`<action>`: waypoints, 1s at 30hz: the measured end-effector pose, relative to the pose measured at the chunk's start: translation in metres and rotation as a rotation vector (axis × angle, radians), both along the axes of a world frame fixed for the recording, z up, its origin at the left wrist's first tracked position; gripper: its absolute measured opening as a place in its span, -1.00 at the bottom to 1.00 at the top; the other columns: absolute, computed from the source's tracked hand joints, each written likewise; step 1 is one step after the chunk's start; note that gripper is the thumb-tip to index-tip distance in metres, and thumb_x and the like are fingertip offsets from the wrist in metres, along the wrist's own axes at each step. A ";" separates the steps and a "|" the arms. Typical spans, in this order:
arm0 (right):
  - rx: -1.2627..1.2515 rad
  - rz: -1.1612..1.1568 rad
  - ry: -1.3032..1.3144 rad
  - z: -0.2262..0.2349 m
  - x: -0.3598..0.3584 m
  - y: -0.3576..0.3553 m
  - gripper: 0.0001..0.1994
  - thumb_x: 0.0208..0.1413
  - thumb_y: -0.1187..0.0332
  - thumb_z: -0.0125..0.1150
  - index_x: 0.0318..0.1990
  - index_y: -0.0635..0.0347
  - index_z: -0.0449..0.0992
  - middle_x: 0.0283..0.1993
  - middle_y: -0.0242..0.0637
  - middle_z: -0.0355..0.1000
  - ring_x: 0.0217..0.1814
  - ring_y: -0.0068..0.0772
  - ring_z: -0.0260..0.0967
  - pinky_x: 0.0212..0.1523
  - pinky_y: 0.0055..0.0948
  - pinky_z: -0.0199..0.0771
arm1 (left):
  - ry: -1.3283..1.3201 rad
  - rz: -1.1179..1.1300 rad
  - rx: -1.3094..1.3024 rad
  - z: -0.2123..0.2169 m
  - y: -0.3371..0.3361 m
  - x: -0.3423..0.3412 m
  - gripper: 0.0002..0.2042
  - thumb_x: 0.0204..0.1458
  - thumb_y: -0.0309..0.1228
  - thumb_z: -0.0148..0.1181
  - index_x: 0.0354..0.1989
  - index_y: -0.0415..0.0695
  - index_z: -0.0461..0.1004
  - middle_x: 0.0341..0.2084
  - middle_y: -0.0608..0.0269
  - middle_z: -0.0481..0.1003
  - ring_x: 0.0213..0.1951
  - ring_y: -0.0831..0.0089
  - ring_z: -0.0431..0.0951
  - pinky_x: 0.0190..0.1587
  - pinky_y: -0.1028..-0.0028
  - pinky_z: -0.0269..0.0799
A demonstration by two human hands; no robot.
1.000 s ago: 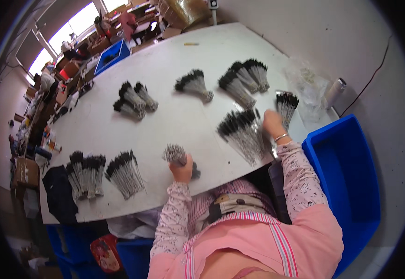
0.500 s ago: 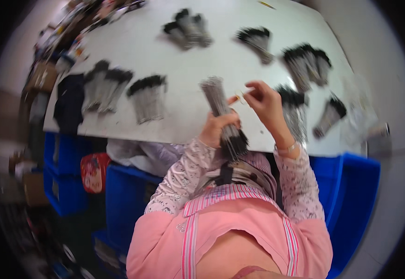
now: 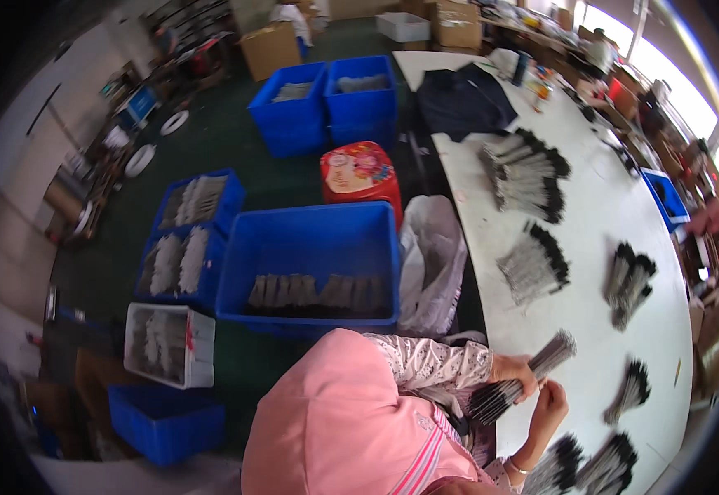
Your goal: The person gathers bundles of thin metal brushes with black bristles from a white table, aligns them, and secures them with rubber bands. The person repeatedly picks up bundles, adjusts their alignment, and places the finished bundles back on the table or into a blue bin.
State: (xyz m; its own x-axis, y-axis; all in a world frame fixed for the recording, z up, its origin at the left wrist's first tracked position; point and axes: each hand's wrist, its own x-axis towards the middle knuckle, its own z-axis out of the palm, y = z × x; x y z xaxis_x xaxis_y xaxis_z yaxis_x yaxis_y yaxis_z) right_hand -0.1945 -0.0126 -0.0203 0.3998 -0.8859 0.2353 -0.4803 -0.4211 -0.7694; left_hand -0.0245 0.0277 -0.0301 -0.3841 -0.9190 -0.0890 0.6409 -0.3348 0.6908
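Observation:
A bundle of thin wire-stemmed brushes with black tips (image 3: 551, 353) lies in my left hand (image 3: 514, 373), whose fingers are wrapped round its middle. Its pale wire ends point up and right over the white table, and the black ends slant down toward my lap. Close beside the bundle, my right hand (image 3: 551, 406) is pinched; the thin yellowish band seen in it a moment earlier is too small to make out clearly now. More bundles of the same brushes (image 3: 534, 262) rest on the table (image 3: 578, 309) around my hands.
A large blue bin (image 3: 310, 223) with brush bundles inside stands left of me, beside a white plastic bag (image 3: 429, 256). A red patterned stool (image 3: 361, 173), stacked blue crates (image 3: 293, 124) and a white crate (image 3: 199, 351) are on the floor. Dark cloth (image 3: 465, 99) covers the table's far end.
The view has swung left, bringing the floor and bins into sight. My left hand still grips the bundle; my right hand has come closer to it.

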 end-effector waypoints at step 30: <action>-0.241 0.273 0.329 0.093 0.003 -0.009 -0.14 -0.36 -0.20 0.41 0.04 0.31 0.43 0.00 -0.10 0.47 0.05 -0.09 0.42 0.33 0.14 -0.07 | -1.408 -0.188 -0.787 0.015 -0.002 0.019 -0.58 -0.22 -0.44 0.17 -0.08 -0.15 0.32 -0.48 -0.04 0.52 -0.32 -0.02 0.55 -0.27 0.14 0.43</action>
